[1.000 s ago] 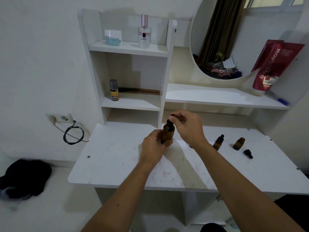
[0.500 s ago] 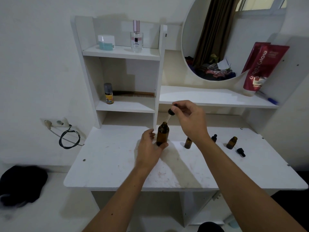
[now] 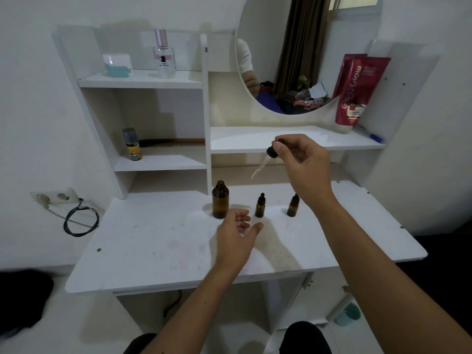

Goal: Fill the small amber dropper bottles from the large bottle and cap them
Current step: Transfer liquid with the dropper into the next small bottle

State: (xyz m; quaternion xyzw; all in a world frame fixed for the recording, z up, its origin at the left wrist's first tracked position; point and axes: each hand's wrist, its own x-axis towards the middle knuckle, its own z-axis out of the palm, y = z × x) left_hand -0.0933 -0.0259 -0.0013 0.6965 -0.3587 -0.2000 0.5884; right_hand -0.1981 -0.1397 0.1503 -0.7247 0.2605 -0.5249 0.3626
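1. Holding the dropper up by its black top, our right hand pinches it.
2. Our left hand is loose and holds nothing.
3. The big bottle stands open on the table, beside two small bottles.

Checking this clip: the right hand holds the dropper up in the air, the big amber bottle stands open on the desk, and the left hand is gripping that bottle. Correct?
Not quite. The left hand is open and grips nothing; it hovers just in front of the big amber bottle, apart from it. The head view shows this. The rest holds: the right hand holds the dropper up, and the bottle stands open on the desk.
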